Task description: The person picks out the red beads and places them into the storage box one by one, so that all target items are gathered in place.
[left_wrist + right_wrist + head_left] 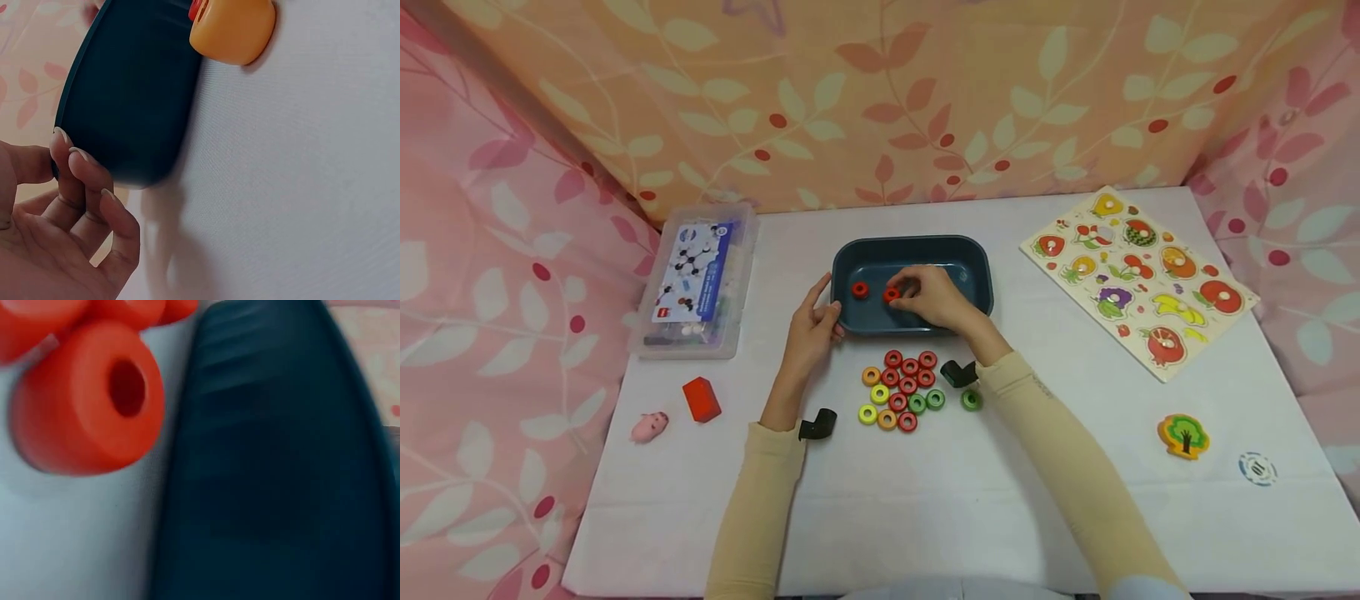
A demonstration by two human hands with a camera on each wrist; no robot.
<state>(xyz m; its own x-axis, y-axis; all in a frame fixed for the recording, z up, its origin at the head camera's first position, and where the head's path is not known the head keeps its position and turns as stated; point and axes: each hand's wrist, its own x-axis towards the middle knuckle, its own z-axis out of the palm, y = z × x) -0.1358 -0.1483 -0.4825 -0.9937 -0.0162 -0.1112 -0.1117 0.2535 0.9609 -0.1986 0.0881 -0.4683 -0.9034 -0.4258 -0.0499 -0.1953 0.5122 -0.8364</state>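
Observation:
A dark blue-green tray [913,327] stands at the middle of the table. At its left end, my left hand [811,329] holds the wall, thumb at the rim and index finger along the outside; in the left wrist view its other fingers bend against the tray [125,94]. Inside the tray, my right hand [934,298] pinches a red ring bead [891,295] between thumb and fingertips, low over the floor. Another red ring bead [860,290] lies to its left. The right wrist view hides the right hand, showing a red bead [94,400] beside the tray.
In front of the tray lie several red, orange, yellow and green ring beads [907,385]. A lidded plastic box [692,275], red block [702,400] and pink pig [650,427] are left. A fruit puzzle board [1138,283], tree piece [1183,437] and round chip [1257,469] lie right.

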